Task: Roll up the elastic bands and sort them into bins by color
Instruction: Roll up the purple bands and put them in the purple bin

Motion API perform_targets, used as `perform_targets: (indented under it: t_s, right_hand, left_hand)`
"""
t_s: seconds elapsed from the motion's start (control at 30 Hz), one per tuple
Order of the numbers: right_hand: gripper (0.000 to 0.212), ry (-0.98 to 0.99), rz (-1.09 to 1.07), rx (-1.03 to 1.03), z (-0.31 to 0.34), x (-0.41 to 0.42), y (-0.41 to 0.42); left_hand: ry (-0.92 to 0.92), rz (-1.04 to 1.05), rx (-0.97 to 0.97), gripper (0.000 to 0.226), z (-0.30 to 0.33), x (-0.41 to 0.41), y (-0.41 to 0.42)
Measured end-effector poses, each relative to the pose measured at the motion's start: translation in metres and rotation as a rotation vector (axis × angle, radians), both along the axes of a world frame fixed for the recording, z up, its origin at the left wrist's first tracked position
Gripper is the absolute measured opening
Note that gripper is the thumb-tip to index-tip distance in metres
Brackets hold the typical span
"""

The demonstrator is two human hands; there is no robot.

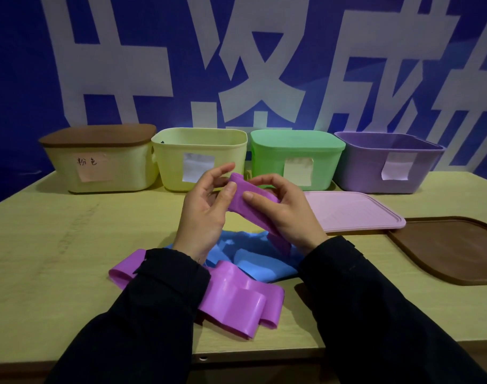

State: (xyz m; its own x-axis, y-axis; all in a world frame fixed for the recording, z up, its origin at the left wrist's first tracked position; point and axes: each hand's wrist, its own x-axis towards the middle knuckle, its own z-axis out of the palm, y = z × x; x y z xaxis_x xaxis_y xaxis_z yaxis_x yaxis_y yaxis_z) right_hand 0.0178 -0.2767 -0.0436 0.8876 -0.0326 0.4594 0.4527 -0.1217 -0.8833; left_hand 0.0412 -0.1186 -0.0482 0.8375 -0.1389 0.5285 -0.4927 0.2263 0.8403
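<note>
Both hands hold a purple elastic band (249, 207) above the table's middle. My left hand (206, 209) pinches its upper end with thumb and fingers; my right hand (285, 210) grips it from the right, thumb pressed on top. The band's lower part hangs down toward a blue band (247, 254) lying crumpled on the table. A loose purple band (236, 300) lies folded near the front edge, partly under my left sleeve. Along the back stand four bins: a cream bin with brown lid (98, 162), an open yellow bin (198, 159), a lidded green bin (295, 159) and an open purple bin (386, 164).
A pink lid (355, 212) lies flat right of my hands, in front of the purple bin. A brown lid (452, 248) lies at the table's right edge. Each bin has a paper label. A blue banner wall stands behind the table (56, 245).
</note>
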Motion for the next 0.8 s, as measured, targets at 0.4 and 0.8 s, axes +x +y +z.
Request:
perform_targets:
  t_s: [0.4, 0.8]
  right_hand:
    - [0.002, 0.181, 0.099, 0.047, 0.014, -0.012, -0.003]
    - [0.018, 0.194, 0.113, 0.146, 0.010, -0.006, -0.012]
  left_hand:
    - [0.007, 0.049, -0.054, 0.020, 0.004, 0.001, 0.003]
    - [0.106, -0.086, -0.141, 0.034, 0.007, 0.004, 0.009]
